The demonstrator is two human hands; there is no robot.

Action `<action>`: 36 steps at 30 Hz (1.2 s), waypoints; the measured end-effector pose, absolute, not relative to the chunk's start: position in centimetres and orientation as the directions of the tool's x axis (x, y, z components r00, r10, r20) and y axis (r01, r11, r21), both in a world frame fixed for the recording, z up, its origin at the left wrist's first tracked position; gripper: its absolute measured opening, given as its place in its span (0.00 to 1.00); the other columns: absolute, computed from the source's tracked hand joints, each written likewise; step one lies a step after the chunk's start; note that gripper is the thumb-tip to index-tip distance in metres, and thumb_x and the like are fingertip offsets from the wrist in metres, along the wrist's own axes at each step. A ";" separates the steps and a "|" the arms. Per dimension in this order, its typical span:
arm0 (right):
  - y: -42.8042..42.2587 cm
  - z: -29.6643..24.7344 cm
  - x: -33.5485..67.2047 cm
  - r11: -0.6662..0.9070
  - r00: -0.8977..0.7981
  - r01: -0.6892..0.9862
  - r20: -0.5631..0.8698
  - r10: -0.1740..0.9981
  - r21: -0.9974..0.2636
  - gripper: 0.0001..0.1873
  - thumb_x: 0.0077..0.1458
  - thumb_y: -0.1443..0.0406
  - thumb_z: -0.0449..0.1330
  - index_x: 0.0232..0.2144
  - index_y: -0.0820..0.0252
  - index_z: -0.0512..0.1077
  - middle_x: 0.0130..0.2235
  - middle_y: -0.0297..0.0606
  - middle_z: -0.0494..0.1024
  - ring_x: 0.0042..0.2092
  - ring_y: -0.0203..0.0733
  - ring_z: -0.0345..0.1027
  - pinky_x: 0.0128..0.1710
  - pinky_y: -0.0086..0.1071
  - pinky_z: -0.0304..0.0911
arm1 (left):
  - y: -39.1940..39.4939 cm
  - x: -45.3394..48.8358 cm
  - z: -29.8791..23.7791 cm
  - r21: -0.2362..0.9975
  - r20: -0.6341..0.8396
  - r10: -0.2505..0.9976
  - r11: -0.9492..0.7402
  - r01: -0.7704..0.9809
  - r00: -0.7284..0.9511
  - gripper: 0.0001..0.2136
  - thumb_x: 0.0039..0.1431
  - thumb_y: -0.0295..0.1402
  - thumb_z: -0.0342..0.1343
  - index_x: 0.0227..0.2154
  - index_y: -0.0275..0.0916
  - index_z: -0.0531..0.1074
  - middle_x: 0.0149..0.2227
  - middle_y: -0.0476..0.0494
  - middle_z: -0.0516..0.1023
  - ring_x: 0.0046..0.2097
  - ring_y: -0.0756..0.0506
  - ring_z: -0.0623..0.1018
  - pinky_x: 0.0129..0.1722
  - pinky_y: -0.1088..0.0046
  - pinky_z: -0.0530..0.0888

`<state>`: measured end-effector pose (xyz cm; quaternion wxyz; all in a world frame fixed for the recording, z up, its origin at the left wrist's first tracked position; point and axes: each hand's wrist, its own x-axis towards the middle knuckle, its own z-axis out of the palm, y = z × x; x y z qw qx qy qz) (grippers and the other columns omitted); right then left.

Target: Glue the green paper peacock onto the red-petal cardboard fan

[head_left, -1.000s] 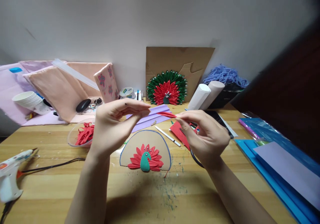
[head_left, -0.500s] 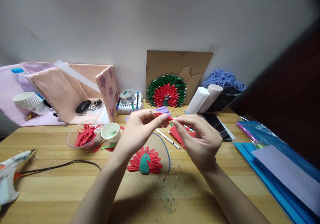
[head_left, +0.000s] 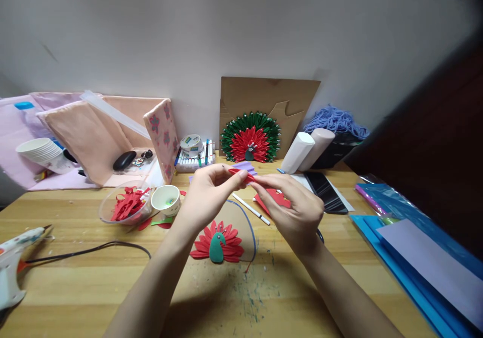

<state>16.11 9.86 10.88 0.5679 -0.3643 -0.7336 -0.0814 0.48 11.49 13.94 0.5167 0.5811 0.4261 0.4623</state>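
Observation:
My left hand [head_left: 211, 192] and my right hand [head_left: 292, 207] meet above the table, both closed in a pinch on one small folded red foam petal [head_left: 249, 178]. The fingers cover part of it. Below them lies a round cardboard piece [head_left: 247, 237] with a blue line along its edge. On it sits a green foam peacock body [head_left: 216, 250] fanned by red petals [head_left: 236, 247]. A sheet of red foam [head_left: 273, 199] lies partly behind my right hand, beside a white marker [head_left: 251, 208].
Left are a glue gun [head_left: 15, 262] with its cord, a bowl of red scraps [head_left: 128, 204] and a paper cup [head_left: 166, 200]. Behind stand a finished green-and-red peacock [head_left: 251, 139], a cardboard sheet [head_left: 264, 91] and white rolls [head_left: 298, 152]. Blue sheets [head_left: 381, 247] lie right.
My right hand has shifted slightly left, its fingers closer to my left fingertips. Both hands still pinch the red petal, which has turned a little. The view has moved slightly.

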 end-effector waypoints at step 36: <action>10.4 9.9 16.2 0.657 -0.170 0.742 0.910 0.378 -0.134 0.05 0.52 0.72 0.59 0.31 0.59 0.70 0.28 0.37 0.78 0.31 0.38 0.72 0.33 0.30 0.68 | 11.9 1.0 13.5 0.990 0.134 0.981 -0.137 0.013 0.137 0.10 0.48 0.37 0.62 0.24 0.34 0.73 0.26 0.45 0.77 0.31 0.50 0.75 0.34 0.74 0.71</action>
